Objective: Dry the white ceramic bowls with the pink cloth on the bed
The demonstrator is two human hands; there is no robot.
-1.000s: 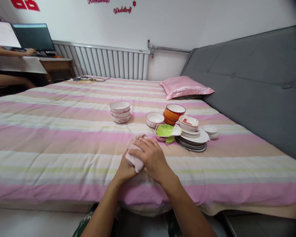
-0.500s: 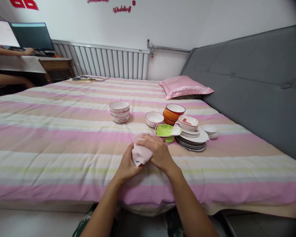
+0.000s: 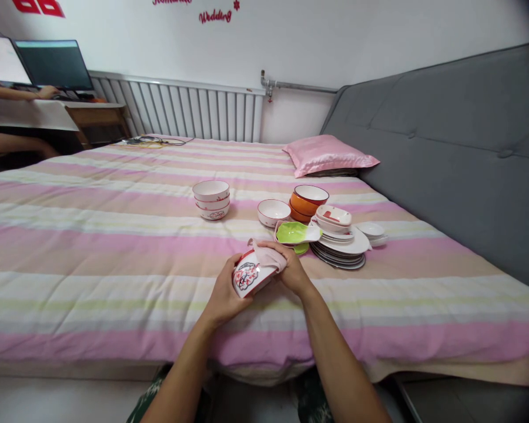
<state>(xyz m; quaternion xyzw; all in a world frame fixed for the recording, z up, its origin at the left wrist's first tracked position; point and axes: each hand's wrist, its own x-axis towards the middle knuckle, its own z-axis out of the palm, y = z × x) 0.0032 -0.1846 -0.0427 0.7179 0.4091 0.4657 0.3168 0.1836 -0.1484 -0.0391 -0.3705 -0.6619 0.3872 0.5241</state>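
Near the bed's front edge, a white bowl (image 3: 248, 277) with a red and black pattern is held tilted on its side. My left hand (image 3: 226, 294) is closed around its left side. In my right hand (image 3: 293, 269) is a pale pink cloth (image 3: 268, 257), pressed over the bowl's right side and rim. Just beyond them lie a green leaf-shaped dish (image 3: 293, 232) and a single white bowl (image 3: 274, 212) with a red rim. A stack of white patterned bowls (image 3: 211, 200) stands farther left.
Orange bowls (image 3: 306, 202) and stacked plates (image 3: 357, 242) stand on the right of the striped bed (image 3: 114, 247), with small white dishes (image 3: 372, 231) beside them. Farther back are a pink pillow (image 3: 330, 155) and cables (image 3: 154, 141). Another person's hand (image 3: 48, 92) rests at a desk.
The cloth has slid to the right with my right hand, uncovering the bowl's patterned side. My left hand keeps its grip. The view has shifted very slightly.
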